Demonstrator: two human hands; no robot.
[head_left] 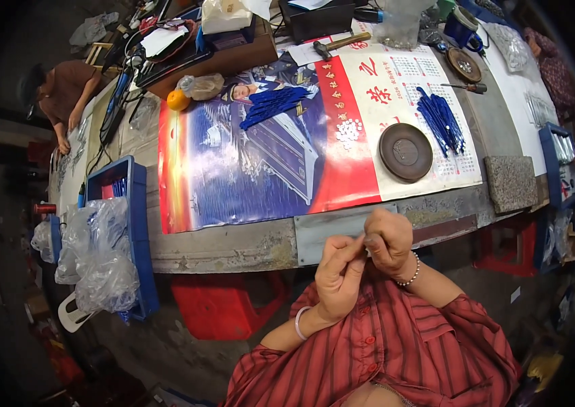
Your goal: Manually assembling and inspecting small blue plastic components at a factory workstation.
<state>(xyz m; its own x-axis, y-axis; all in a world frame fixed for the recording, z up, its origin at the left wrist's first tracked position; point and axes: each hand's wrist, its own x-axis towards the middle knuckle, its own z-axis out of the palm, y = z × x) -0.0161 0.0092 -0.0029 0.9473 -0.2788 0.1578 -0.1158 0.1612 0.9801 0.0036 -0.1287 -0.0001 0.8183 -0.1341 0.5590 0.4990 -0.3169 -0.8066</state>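
Note:
My left hand [341, 275] and my right hand [390, 243] meet in front of my chest, near the table's front edge. Both are closed, fingertips pinched together. Between them is something tiny that the fingers hide. Beyond them, a poster calendar [233, 183] covers the tabletop. On it lie a bundle of thin dark-blue sticks or strands [274, 107] and a second blue bundle [440, 122] with pale tips. A scatter of small white pieces [349, 133] sits between the bundles. Right of that is a brown round dish [406, 152].
A hammer [341, 45], an orange [178, 100] and a cardboard box [213, 61] lie toward the back. A grey stone block [510, 183] sits at the right edge. Blue bins [139, 237] flank the table; red stools [216, 305] stand below. Another person [67, 88] works at far left.

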